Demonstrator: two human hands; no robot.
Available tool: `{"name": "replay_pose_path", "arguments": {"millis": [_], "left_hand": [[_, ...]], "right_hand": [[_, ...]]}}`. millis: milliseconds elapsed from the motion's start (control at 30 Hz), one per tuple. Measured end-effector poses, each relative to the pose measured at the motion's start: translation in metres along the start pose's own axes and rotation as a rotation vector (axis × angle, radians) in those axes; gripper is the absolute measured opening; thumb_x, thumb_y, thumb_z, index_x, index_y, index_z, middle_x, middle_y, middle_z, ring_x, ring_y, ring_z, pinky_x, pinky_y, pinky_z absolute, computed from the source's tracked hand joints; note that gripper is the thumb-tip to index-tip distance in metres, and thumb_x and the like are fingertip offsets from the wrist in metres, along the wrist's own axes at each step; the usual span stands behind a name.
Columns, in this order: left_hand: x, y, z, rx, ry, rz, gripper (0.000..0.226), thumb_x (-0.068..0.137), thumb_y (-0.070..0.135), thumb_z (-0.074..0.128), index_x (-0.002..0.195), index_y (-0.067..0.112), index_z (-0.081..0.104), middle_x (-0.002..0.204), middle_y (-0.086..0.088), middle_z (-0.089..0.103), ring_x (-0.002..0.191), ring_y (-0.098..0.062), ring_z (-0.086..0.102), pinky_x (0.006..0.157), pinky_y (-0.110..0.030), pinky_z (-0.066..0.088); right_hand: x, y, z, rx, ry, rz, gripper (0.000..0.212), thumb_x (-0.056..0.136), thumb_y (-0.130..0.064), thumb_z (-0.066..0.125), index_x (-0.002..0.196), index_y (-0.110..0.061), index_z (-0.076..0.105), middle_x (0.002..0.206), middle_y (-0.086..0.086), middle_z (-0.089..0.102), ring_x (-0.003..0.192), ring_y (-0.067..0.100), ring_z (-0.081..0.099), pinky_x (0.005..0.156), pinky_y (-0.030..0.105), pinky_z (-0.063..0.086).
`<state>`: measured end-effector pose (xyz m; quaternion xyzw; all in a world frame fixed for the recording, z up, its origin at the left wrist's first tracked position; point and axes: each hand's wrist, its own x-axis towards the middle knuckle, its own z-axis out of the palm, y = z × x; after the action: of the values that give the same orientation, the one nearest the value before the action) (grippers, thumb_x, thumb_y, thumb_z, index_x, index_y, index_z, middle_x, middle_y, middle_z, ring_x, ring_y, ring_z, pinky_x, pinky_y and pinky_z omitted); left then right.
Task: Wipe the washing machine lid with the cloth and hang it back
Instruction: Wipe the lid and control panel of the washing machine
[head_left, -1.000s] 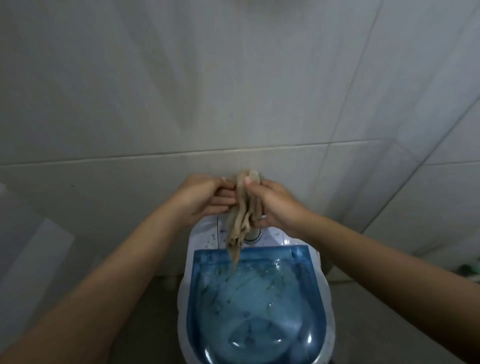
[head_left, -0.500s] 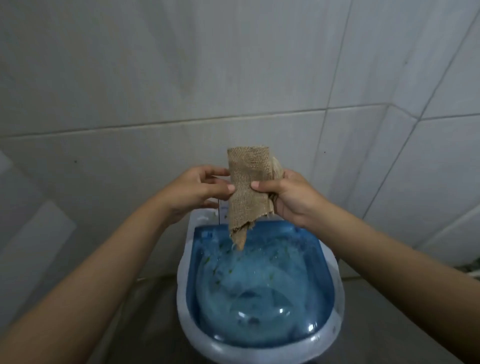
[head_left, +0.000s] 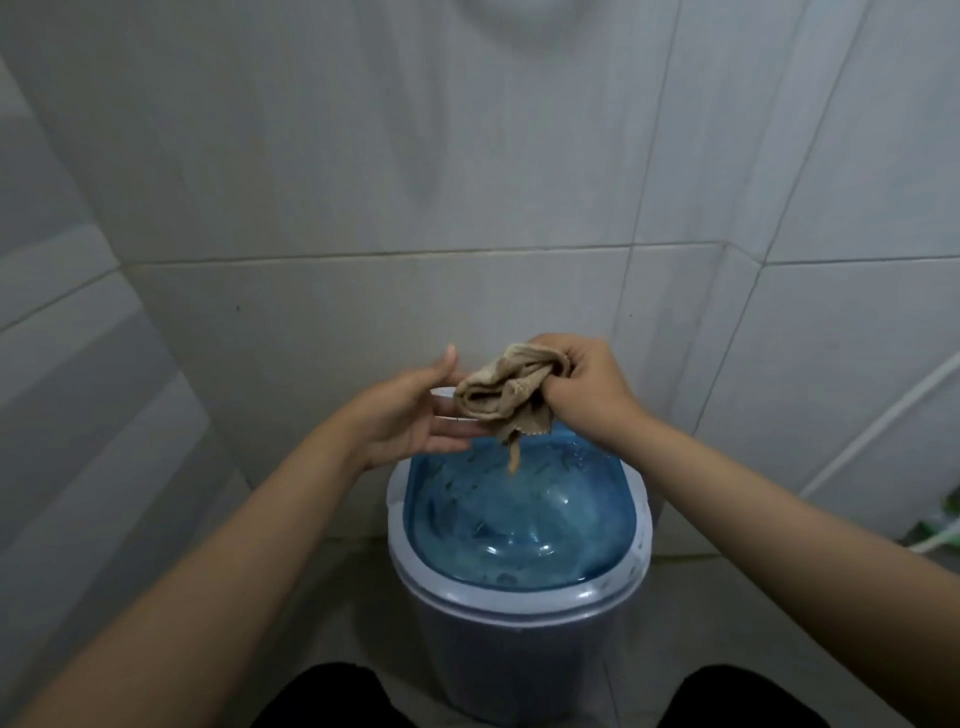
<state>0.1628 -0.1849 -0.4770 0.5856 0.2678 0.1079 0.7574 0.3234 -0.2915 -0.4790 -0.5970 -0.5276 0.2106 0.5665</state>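
Note:
A small white washing machine (head_left: 519, 639) stands against the tiled wall, its translucent blue lid (head_left: 524, 519) closed and speckled with dark green bits. Above the lid's far edge my right hand (head_left: 582, 389) clutches a bunched tan cloth (head_left: 501, 397); a frayed strand dangles down toward the lid. My left hand (head_left: 415, 410) is beside the cloth on its left, palm turned toward it, fingers spread and touching the bundle's edge without gripping it.
Grey tiled walls (head_left: 363, 182) close in behind and on both sides. A white hose (head_left: 883, 415) runs down the right wall to a green item (head_left: 943, 519) at the right edge. My dark trousers (head_left: 332, 696) show at the bottom.
The cloth, held flat and upright between both hands half a second ago, is now scrunched into my right fist. My left hand has let go and opened. The view has tilted down.

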Motion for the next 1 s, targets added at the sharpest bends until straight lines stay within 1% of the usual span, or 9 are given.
{"name": "replay_pose_path", "arguments": {"millis": [100,167,300,433,533,700,800,900,1000], "left_hand": [[-0.006,-0.004,0.0,0.09,0.041,0.067,0.02,0.079,0.025,0.062,0.096,0.014,0.061,0.077,-0.002,0.072,0.073,-0.017,0.07,0.071,-0.031,0.056],[-0.006,-0.005,0.004,0.067,0.172,0.105,0.011,0.083,0.009,0.062,0.093,0.012,0.058,0.069,-0.001,0.07,0.065,-0.015,0.067,0.069,-0.032,0.057],[-0.008,-0.008,0.005,0.031,0.331,0.211,0.018,0.082,0.002,0.065,0.097,0.011,0.058,0.083,-0.009,0.065,0.067,-0.016,0.066,0.064,-0.031,0.058],[-0.012,-0.016,0.008,0.085,0.41,0.272,0.027,0.079,0.003,0.07,0.104,0.008,0.059,0.087,-0.01,0.064,0.072,-0.017,0.066,0.064,-0.028,0.058],[-0.01,-0.033,-0.001,0.317,0.544,0.283,0.04,0.08,0.021,0.072,0.115,0.007,0.059,0.094,-0.005,0.064,0.082,-0.016,0.066,0.074,-0.027,0.055],[-0.039,-0.067,-0.022,0.883,0.413,0.072,0.108,0.063,0.056,0.077,0.146,0.017,0.021,0.143,0.001,0.029,0.132,-0.016,0.033,0.107,-0.032,0.031],[-0.049,-0.087,-0.036,1.229,0.251,-0.129,0.152,0.036,0.082,0.067,0.148,0.018,-0.013,0.159,-0.004,-0.011,0.146,-0.022,-0.005,0.117,-0.049,0.0],[-0.045,-0.101,-0.051,1.351,0.103,-0.189,0.155,0.037,0.079,0.069,0.142,0.023,-0.031,0.152,-0.001,-0.034,0.137,-0.014,-0.03,0.11,-0.052,-0.016],[-0.039,-0.11,-0.057,1.37,0.057,-0.156,0.152,0.044,0.073,0.075,0.142,0.026,-0.032,0.151,0.0,-0.035,0.138,-0.015,-0.031,0.111,-0.055,-0.017]], "right_hand": [[-0.002,-0.006,0.002,0.017,-0.091,0.067,0.049,0.071,0.009,0.044,0.074,-0.03,0.073,0.063,-0.012,0.071,0.066,0.004,0.063,0.06,0.024,0.051],[-0.003,-0.01,0.006,0.331,-0.159,0.202,0.05,0.08,0.017,0.033,0.089,-0.015,0.07,0.073,-0.003,0.073,0.072,0.01,0.067,0.061,0.023,0.057],[-0.008,-0.009,0.007,0.856,-0.148,0.499,0.03,0.094,-0.031,0.044,0.101,-0.008,0.064,0.092,0.013,0.069,0.086,0.023,0.068,0.073,0.034,0.061],[-0.009,0.0,0.022,0.476,-0.137,0.516,0.014,0.084,-0.01,0.067,0.095,-0.002,0.066,0.092,0.014,0.07,0.082,0.022,0.069,0.079,0.036,0.059],[0.004,0.005,0.027,0.37,0.076,0.607,0.03,0.066,0.002,0.077,0.093,0.006,0.066,0.084,0.017,0.069,0.073,0.027,0.068,0.075,0.04,0.06],[0.033,0.015,0.032,0.042,0.279,0.477,0.023,0.064,0.001,0.073,0.058,-0.011,0.055,0.054,0.003,0.056,0.047,0.015,0.056,0.047,0.021,0.048],[0.049,0.019,0.042,-0.378,0.196,0.192,0.013,0.072,-0.004,0.065,0.071,-0.008,0.052,0.068,0.001,0.051,0.059,0.014,0.048,0.052,0.023,0.037],[0.07,0.031,0.06,-0.608,0.06,0.003,0.015,0.076,0.001,0.053,0.089,-0.005,0.05,0.092,0.012,0.054,0.079,0.028,0.054,0.062,0.03,0.038],[0.079,0.04,0.077,-0.894,-0.09,-0.073,0.03,0.08,0.006,0.049,0.109,-0.003,0.048,0.11,0.018,0.059,0.096,0.036,0.058,0.065,0.033,0.038]]}}
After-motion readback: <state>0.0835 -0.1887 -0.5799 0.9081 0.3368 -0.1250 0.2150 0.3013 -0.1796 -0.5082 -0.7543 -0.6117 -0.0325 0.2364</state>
